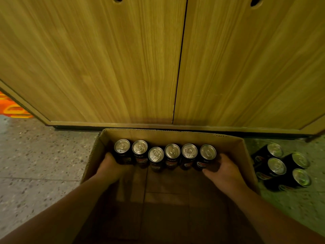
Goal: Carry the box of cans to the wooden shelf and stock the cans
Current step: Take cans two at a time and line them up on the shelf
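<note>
Both hands, the left hand (112, 167) and right hand (222, 170), are clasping the ends of the row of cans (164, 154) inside the cardboard box (246, 155), apparently squeezing six together to lift at once.

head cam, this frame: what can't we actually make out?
- Wooden cabinet: both doors closed, so no shelf or inside shows; its top is cut off by the upper edge.
- Cans in the box: six tops in a row; labels dark and too blurred to read.
- Left hand and right hand: fingertips hidden behind the end cans, so the grip is unclear.
- Cans on the floor: four tops show; any behind are hidden.
- Box: near wall hidden by the arms.
</note>
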A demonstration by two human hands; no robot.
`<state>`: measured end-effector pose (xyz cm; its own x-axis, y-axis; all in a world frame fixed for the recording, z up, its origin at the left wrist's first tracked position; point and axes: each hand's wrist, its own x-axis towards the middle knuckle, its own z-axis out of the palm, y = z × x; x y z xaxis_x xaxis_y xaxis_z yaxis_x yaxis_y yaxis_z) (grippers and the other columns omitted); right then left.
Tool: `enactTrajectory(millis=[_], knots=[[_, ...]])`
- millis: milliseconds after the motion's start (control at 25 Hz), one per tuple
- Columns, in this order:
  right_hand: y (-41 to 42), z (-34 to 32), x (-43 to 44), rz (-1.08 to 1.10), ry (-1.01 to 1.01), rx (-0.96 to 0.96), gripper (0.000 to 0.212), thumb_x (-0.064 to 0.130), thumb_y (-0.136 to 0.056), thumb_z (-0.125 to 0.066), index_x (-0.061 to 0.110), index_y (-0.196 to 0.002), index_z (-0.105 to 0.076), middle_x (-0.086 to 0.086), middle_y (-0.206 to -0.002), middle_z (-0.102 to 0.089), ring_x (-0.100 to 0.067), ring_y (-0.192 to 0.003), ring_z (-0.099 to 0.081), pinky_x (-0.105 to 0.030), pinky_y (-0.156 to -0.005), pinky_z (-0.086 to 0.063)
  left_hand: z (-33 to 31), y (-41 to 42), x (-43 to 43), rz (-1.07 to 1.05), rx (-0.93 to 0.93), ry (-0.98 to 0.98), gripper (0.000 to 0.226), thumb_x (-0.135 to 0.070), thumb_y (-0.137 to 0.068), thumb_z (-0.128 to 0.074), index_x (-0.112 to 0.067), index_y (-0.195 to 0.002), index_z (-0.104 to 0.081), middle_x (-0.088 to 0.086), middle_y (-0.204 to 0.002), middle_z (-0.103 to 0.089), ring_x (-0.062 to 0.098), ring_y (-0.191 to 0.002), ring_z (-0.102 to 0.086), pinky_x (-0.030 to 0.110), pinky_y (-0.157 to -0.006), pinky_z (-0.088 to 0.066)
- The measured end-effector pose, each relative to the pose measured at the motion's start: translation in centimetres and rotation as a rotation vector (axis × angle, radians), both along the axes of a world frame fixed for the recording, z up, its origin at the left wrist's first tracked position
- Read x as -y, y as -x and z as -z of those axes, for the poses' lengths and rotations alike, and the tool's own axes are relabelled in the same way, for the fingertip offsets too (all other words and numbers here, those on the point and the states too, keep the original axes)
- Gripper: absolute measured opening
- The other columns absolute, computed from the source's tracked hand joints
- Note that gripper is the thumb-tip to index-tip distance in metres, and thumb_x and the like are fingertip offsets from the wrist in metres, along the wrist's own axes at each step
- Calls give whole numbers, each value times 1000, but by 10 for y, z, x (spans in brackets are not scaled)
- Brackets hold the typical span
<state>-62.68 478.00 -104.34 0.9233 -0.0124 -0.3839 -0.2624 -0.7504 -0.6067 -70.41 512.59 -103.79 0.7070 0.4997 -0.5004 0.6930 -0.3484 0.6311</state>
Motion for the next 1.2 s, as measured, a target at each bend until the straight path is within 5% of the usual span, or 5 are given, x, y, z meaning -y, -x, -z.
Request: enactTrajectory(millis=[160, 520, 720, 1120, 1200], knots=[[-15, 30, -4, 96, -297, -33, 73, 17, -70, -86, 20, -134, -51, 4, -123, -60, -17, -119, -54, -39, -101, -44, 18, -12, 4, -165, 234, 133, 59, 2, -73, -81, -16, -124, -60, 1, -110, -67, 22, -107, -62, 37, -87, -49], [-10, 9, -8, 143, -396, 86, 63, 20, -68, -87, 23, -125, -61, 8, -108, -67, -12, -103, -62, -32, -88, -48, 1, -10, 2, -168, 339, 60, 63, -10, -66, -89, -19, -122, -62, -2, -110, -71, 17, -104, -66, 43, -95, -53], [10, -140, -10, 152, -361, 113, 53, 25, -69, -87, 23, -117, -63, 6, -94, -64, -13, -86, -60, -29, -71, -49, -154, 3, 5, -125, 307, 62, 64, -17, -65, -90, -25, -121, -59, -11, -100, -67, 11, -95, -63, 27, -81, -48], [19, -575, -36, 108, -432, 156, 43, 16, -66, -88, 29, -102, -67, 10, -95, -72, -14, -93, -68, -38, -79, -55, -588, 0, 6, 13, 446, 165, 58, -9, -72, -84, -22, -123, -60, -9, -104, -68, 10, -96, -63, 23, -71, -48], [11, -651, -45, 104, -465, 178, 42, 13, -68, -87, 32, -96, -63, 14, -93, -69, -9, -90, -66, -31, -73, -53, -664, -12, 3, 45, 487, 140, 58, -12, -72, -85, -19, -124, -60, -7, -105, -68, 8, -94, -62, 23, -69, -47]])
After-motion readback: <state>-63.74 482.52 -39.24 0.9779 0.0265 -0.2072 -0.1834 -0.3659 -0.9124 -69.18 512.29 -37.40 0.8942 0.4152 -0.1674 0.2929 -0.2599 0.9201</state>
